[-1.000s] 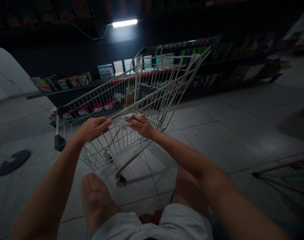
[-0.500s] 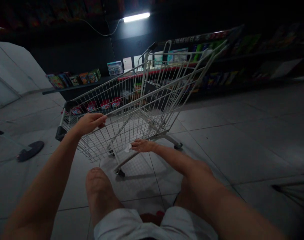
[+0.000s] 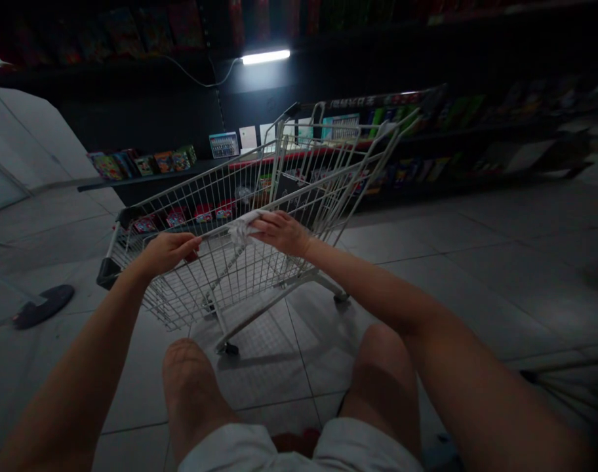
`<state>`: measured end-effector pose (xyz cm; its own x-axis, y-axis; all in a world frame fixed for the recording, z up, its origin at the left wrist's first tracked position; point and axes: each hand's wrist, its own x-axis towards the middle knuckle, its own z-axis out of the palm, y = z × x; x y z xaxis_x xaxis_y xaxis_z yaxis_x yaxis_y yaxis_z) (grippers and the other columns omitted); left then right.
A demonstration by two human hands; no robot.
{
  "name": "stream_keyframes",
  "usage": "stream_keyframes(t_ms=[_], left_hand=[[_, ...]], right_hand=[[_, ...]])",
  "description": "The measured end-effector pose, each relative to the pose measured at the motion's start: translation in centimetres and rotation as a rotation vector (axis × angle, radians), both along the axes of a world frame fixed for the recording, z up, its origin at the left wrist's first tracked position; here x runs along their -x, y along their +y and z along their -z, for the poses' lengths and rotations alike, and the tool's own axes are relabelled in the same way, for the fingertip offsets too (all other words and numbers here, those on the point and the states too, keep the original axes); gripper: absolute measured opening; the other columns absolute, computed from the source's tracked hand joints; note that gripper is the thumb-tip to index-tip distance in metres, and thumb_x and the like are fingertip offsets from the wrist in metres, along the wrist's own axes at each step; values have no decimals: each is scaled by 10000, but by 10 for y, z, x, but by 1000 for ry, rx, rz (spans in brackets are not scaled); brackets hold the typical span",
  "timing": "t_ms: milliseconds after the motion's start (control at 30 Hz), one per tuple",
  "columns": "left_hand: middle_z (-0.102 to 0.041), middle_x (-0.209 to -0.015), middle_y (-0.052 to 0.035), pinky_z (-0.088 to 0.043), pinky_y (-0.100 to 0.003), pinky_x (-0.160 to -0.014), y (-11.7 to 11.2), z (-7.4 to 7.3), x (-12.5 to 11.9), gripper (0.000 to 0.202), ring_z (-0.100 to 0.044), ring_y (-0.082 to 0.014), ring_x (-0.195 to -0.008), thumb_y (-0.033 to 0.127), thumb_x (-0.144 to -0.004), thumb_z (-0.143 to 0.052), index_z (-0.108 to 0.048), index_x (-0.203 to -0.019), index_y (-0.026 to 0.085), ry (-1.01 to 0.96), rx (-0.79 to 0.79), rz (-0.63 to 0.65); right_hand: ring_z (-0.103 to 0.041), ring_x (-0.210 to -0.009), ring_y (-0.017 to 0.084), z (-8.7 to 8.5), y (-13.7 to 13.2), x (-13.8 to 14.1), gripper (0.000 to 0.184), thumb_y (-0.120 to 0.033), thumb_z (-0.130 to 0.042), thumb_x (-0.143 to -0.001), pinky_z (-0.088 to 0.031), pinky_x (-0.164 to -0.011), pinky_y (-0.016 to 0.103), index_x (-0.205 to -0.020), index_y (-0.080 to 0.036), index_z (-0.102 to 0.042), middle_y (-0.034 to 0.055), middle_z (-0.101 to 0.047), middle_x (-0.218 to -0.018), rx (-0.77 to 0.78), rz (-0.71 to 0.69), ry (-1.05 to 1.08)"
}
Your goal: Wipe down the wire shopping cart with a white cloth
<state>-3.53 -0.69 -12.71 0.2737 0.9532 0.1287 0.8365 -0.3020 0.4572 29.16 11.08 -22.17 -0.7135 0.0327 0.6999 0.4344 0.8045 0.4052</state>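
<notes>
A white wire shopping cart [image 3: 215, 196] stands in front of me, its near corner just beyond my knees. My left hand [image 3: 166, 252] is curled over the cart's near top rail. My right hand [image 3: 279, 233] holds a crumpled white cloth [image 3: 240, 229] against the same rail, a short way to the right of my left hand. The cloth is partly hidden under my fingers. Inside the basket, I see only wire mesh and the shelves beyond.
Dark shelves [image 3: 151, 182] with colourful boxed goods run along the back and right. A fluorescent tube light [image 3: 265, 57] hangs above them. The floor is grey tile [image 3: 476, 282]. A dark round stand base [image 3: 43, 306] lies at left, and a wire frame [image 3: 564, 387] at lower right.
My right hand has come back up from the cart's lower edge to the top rail, with the cloth bunched under it. My left hand stays on the rail, and the view has shifted slightly.
</notes>
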Motion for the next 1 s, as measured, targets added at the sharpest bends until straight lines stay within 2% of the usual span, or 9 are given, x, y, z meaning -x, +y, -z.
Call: stream_keyframes(t_ms=[167,267,367,533,600,667,867,933,1000], left_hand=[[-751,-734,-52,-540,-301,-711,-5,-2,-2,528,-692,-185,-702,678,-883,-430,-655,-782,211,37,-18,-5],[-757,-730,-43,-539,-284,-701,-8,-4,-2,515,-700,-178,-699,664,-885,-425,-652,-787,213,47,-26,-10],[-765,-738,-42,-537,-279,-700,-11,-5,0,516,-713,-177,-702,658,-889,-406,-646,-787,212,55,-14,-8],[-768,-729,-30,-532,-265,-687,-15,-4,8,510,-720,-180,-697,661,-882,-408,-647,-776,224,77,-24,11],[-771,-732,-33,-534,-266,-691,-16,-4,12,507,-724,-184,-698,659,-877,-410,-653,-783,223,79,-25,3],[-772,-729,-39,-537,-274,-692,-18,-4,15,518,-725,-189,-691,661,-874,-401,-659,-794,219,78,-23,-10],[-770,-733,-44,-539,-281,-702,-24,-4,29,538,-725,-189,-693,679,-867,-404,-667,-802,214,53,-15,-23],[-769,-736,-42,-534,-281,-710,-27,-5,38,547,-724,-187,-699,689,-865,-409,-673,-809,213,44,-6,-38],[-766,-738,-42,-524,-280,-710,-30,-7,44,564,-716,-186,-701,701,-862,-408,-680,-791,213,63,-1,-56]], right_hand=[[-604,-1160,194,72,-56,20,292,-303,-552,-1007,-531,-1008,398,-1274,-208,-622,89,-635,-1272,235,-23,-198],[-633,-1123,206,83,-73,24,413,-418,-613,-973,-569,-964,426,-1292,-156,-588,101,-613,-1285,228,-57,-248],[-620,-1136,179,56,-59,14,318,-342,-586,-994,-545,-988,378,-1276,-197,-613,77,-631,-1278,208,-65,-265],[-529,-1263,155,-17,-12,-21,294,-227,-515,-1018,-439,-1093,351,-1259,-317,-658,-7,-637,-1326,75,23,-92],[-507,-1291,164,-26,-4,-24,272,-264,-545,-1009,-421,-1120,359,-1238,-324,-679,-13,-632,-1334,40,69,16],[-530,-1262,177,-13,-10,-16,253,-270,-542,-1009,-444,-1105,364,-1200,-298,-706,10,-657,-1287,80,92,77],[-621,-1116,178,73,-73,28,275,-350,-546,-1012,-544,-1010,390,-1227,-219,-656,85,-638,-1275,364,127,-27],[-629,-1118,188,83,-86,33,360,-414,-582,-991,-563,-980,408,-1268,-185,-610,100,-613,-1300,364,103,-46],[-629,-1130,194,78,-87,31,377,-414,-598,-983,-564,-979,414,-1276,-179,-603,97,-612,-1300,360,79,-62]])
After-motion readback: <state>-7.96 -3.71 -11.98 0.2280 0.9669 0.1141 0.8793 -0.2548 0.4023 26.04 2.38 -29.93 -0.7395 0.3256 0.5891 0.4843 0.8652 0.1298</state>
